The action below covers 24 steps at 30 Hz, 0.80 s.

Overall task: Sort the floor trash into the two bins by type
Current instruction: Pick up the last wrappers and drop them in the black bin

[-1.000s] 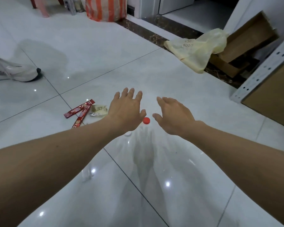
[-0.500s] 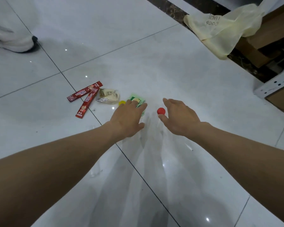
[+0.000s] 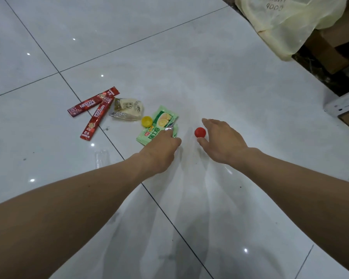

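Left hand: fingers curled on green wrapper, apparently pinching it.
Right hand: fingers wide; red cap not held.
Risk: the cap may be knocked away across the glossy floor.

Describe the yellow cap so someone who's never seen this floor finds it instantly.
On the white tiled floor, find the litter row ahead of the left hand. The yellow cap lies between the cream wrapper and the green wrapper, at the green one's left edge. It is the only small round yellow piece; the red cap sits apart by the right hand.
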Each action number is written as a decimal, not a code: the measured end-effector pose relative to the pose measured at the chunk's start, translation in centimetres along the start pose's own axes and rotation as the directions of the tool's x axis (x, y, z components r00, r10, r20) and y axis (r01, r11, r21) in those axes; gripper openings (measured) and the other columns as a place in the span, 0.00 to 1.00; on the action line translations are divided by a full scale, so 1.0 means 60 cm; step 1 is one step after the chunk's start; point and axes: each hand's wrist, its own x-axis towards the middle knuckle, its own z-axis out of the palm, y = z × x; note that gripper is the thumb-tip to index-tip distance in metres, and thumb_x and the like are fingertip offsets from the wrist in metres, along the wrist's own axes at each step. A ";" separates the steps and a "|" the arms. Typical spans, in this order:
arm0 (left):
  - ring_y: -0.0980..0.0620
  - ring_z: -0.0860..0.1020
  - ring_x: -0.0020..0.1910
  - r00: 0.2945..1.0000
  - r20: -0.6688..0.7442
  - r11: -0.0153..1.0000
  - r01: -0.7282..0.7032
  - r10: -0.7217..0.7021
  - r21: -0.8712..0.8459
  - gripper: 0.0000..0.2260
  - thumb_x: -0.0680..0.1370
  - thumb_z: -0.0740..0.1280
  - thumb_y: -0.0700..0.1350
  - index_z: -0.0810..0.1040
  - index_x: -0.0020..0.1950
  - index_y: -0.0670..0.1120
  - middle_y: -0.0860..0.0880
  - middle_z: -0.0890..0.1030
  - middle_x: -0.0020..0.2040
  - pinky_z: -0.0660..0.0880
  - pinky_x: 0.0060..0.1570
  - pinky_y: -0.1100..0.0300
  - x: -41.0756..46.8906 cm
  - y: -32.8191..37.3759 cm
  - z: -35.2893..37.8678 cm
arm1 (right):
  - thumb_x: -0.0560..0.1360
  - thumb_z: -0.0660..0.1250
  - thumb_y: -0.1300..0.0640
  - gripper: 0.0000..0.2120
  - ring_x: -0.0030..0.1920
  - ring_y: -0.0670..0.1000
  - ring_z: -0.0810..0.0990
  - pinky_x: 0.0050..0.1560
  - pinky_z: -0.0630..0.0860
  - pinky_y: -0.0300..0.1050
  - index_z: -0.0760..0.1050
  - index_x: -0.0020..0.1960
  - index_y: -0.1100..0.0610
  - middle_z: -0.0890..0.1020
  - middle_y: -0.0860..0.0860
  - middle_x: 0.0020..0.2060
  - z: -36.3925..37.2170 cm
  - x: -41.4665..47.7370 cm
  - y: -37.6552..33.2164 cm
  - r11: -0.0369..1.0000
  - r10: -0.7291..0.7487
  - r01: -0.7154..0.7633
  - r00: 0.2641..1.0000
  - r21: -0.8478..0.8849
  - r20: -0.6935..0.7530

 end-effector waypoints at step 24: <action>0.45 0.72 0.56 0.981 -0.191 0.980 -0.048 0.010 -0.196 0.17 0.78 0.65 0.43 0.73 0.66 0.46 0.44 0.71 0.57 0.65 0.49 0.61 0.007 0.052 -0.074 | 0.76 0.64 0.64 0.06 0.51 0.56 0.75 0.52 0.74 0.49 0.77 0.51 0.64 0.78 0.55 0.49 0.030 -0.005 0.047 0.974 -0.066 0.097 0.986 0.203 -0.151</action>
